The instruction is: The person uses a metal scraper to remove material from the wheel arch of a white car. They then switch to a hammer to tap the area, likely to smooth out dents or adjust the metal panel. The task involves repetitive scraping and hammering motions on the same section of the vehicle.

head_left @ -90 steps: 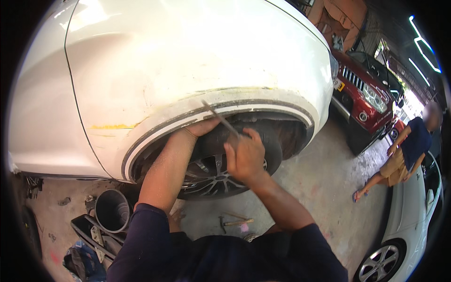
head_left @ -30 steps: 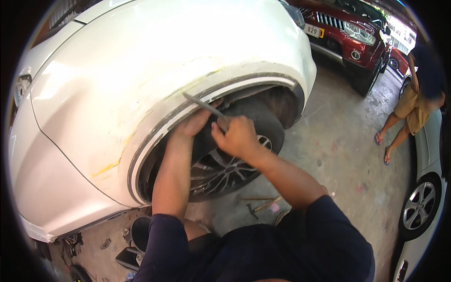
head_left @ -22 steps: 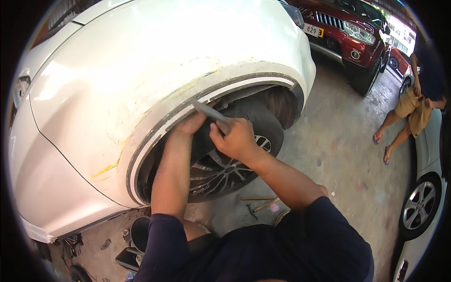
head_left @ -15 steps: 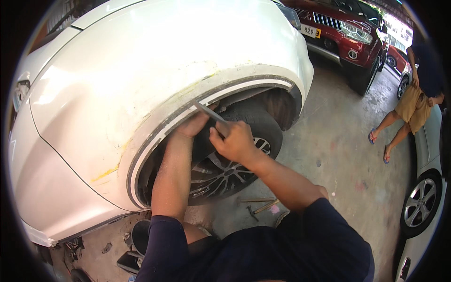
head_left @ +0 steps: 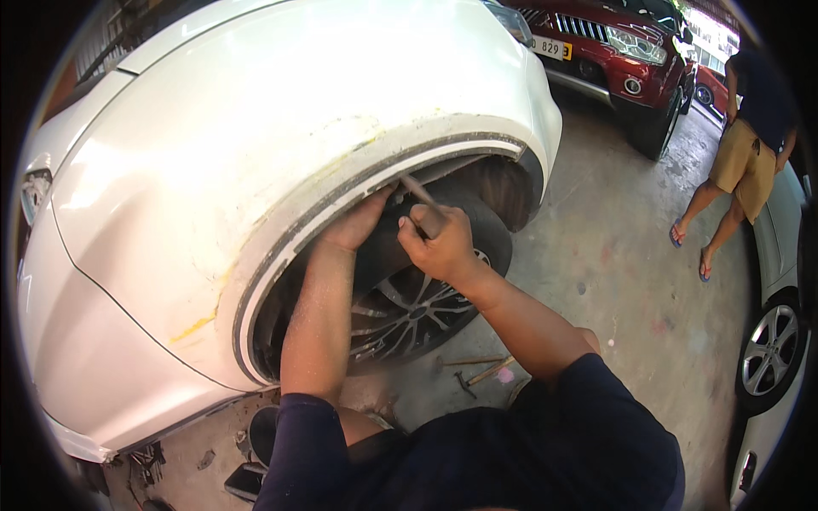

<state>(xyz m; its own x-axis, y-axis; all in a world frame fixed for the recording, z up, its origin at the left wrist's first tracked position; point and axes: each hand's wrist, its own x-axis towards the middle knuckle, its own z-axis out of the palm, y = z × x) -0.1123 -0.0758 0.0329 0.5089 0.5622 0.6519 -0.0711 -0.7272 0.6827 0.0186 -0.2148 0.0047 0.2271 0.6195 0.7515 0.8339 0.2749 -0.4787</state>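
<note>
A flat grey metal bar (head_left: 417, 190) is in my right hand (head_left: 445, 245), its fingers wrapped round the lower end. The bar points up and left, its tip by the rim of the wheel arch (head_left: 426, 160) on a white car. My left hand (head_left: 358, 223) reaches up under that rim beside the tip; its fingers are hidden behind the edge, so I cannot see what they touch. Scuffs and yellow marks run over the white fender (head_left: 281, 162) above the arch. Below my hands sits the car's wheel (head_left: 413, 311), dark tyre and spoked rim.
Two hammers (head_left: 481, 375) lie on the concrete floor near my knees. Dark parts (head_left: 247, 481) lie at lower left. A red car (head_left: 613, 60) stands ahead, a pale car (head_left: 771, 255) at right. A person in tan shorts (head_left: 745, 170) stands beside it.
My right hand has moved slightly right, and the bar's tip has shifted right and off the outer face of the arch rim. My left hand stays under the rim. The bystander's arms have shifted.
</note>
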